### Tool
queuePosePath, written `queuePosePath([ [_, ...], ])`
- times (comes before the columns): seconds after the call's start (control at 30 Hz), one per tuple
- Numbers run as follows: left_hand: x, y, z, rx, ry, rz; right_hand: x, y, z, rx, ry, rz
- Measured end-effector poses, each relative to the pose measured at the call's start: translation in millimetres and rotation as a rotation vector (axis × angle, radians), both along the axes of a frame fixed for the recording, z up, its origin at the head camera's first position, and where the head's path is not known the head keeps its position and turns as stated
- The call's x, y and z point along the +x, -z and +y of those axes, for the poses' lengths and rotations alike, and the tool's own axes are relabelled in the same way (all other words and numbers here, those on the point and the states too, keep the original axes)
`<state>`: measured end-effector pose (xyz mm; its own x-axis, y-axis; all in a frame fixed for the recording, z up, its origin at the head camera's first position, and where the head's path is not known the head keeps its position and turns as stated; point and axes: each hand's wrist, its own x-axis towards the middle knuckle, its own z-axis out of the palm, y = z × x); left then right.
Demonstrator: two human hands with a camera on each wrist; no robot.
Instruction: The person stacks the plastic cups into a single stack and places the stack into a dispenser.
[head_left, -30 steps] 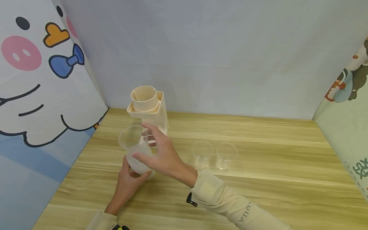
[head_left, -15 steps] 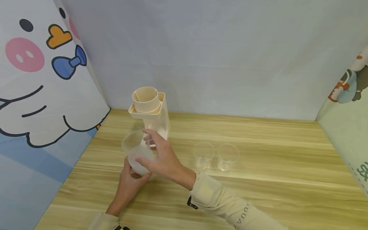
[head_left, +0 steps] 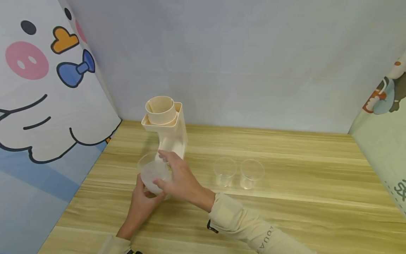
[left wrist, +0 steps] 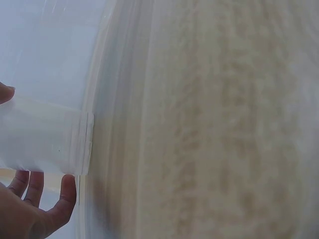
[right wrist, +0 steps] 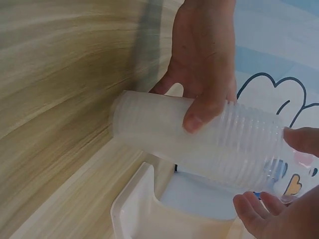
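Left of centre, head view: translucent stack of nested plastic cups [head_left: 154, 176], wide rim toward the upper left, base toward the lower right.
Left hand [head_left: 143, 201]: curled round the lower part of the stack, thumb on one side, fingers on the other.
Right hand [head_left: 182, 178]: bent round the upper part near the rim, grasping between thumb and fingers.
Cream stand [head_left: 171, 137]: upright behind the stack, topped by a square tray with a round collar [head_left: 161, 112], partly hidden low down by the right hand.
Clear cups [head_left: 225, 171]: two, upright, side by side on the wood-grain tabletop [head_left: 285, 208], right of the hands.
Stack base, left wrist view: near the left edge, turned toward the tabletop; contact impossible to tell.
Fingers, left wrist view: bent against the stack.
Ridged end, right wrist view: bracketed by right thumb and fingers.
Stack middle, right wrist view: clasped by the left hand, above the stand's pale edge.
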<state>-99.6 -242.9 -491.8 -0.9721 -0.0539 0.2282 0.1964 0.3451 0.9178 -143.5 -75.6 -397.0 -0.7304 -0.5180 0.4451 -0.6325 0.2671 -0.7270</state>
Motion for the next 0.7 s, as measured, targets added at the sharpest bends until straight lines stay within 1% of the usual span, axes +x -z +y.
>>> queuePosePath([
  [0.1,-0.2,1.3,-1,0.017,0.013,0.014,0.9,1.7,0,0.034,0.017,0.007],
  [0.17,0.4,0.9,-1,0.019,0.012,0.01,1.7,3.3,-1,0.045,0.02,0.003],
  [0.33,2.9,-1.0,1,0.014,-0.015,-0.025,5.2,9.1,0,0.054,0.017,-0.037],
  [0.43,3.4,-0.8,2,0.014,-0.029,-0.02,6.7,12.7,1,0.049,0.018,-0.043],
  [0.57,8.4,-18.2,8,0.0,-0.042,-0.009,7.5,16.0,3,0.025,0.005,-0.024],
  [0.67,8.1,-20.2,8,-0.01,-0.049,-0.018,7.7,16.7,4,0.014,-0.006,-0.014],
  [0.7,6.7,-16.0,6,-0.011,-0.051,-0.016,7.7,16.7,4,0.014,-0.008,-0.011],
])
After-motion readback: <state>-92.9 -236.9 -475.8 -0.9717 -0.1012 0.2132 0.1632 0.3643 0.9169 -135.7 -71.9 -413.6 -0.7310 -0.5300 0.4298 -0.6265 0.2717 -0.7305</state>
